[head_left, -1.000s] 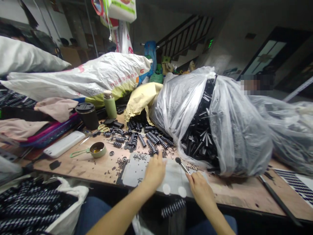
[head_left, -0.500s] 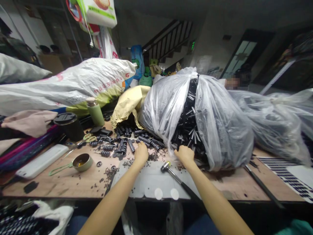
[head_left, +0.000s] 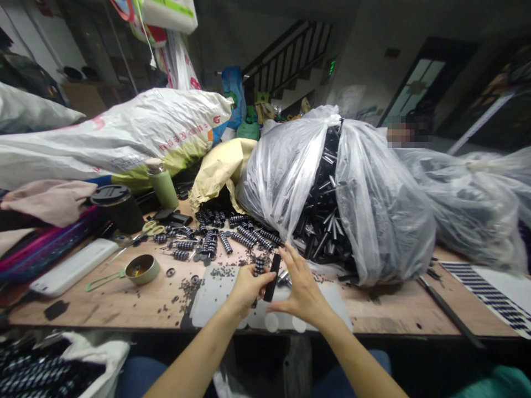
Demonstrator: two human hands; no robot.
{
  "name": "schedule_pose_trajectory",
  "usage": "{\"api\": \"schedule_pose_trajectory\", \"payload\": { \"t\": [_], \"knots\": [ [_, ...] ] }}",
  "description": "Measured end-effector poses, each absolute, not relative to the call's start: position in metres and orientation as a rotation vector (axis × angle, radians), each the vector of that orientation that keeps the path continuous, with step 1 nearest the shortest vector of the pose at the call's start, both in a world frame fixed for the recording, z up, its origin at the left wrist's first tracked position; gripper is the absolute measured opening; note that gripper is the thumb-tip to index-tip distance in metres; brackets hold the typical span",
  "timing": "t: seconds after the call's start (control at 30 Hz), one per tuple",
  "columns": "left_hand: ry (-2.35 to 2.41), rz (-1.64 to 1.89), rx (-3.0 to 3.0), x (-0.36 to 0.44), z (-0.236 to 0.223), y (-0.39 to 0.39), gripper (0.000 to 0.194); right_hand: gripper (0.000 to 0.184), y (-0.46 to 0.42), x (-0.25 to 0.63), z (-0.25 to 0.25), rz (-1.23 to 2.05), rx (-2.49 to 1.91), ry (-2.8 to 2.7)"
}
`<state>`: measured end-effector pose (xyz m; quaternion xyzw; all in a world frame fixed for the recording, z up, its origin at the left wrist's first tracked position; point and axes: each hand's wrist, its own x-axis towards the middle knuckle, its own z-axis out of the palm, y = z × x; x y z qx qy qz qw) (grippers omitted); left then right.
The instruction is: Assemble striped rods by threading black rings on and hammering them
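My left hand (head_left: 245, 287) pinches a ribbed black-and-white spring piece (head_left: 259, 266) over the grey mat (head_left: 215, 301). Beside it, my right hand (head_left: 301, 287) holds a smooth black tube (head_left: 272, 277) upright, thumb and fingers round it, other fingers spread. The two parts almost touch. Just behind the right hand the head of a small hammer (head_left: 284, 278) lies on the mat. More ribbed pieces (head_left: 232, 235) are scattered behind on the wooden table (head_left: 124, 301). A clear plastic bag (head_left: 365, 193) full of black tubes rests to the right.
A green measuring cup (head_left: 139, 269), scissors (head_left: 143, 231), a dark lidded cup (head_left: 116, 207), a green bottle (head_left: 162, 183) and a white case (head_left: 72, 266) stand at left. Big white sacks (head_left: 124, 138) lie behind. Another person sits beyond the bags. A black rod (head_left: 448, 311) lies at right.
Both hands have drawn back from the pile and the bag to the mat. The left now holds a ribbed piece, the right a black tube; the hammer lies let go.
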<state>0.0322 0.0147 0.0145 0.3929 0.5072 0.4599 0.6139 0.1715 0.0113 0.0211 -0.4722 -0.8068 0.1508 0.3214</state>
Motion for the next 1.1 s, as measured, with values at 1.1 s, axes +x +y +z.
{"api": "schedule_pose_trajectory", "payload": {
  "t": [1.1],
  "knots": [
    [1.458,1.424,1.411,-0.008,-0.03,-0.013,0.037,0.085,-0.01,0.199,-0.075,0.281,-1.766,-2.198]
  ]
}}
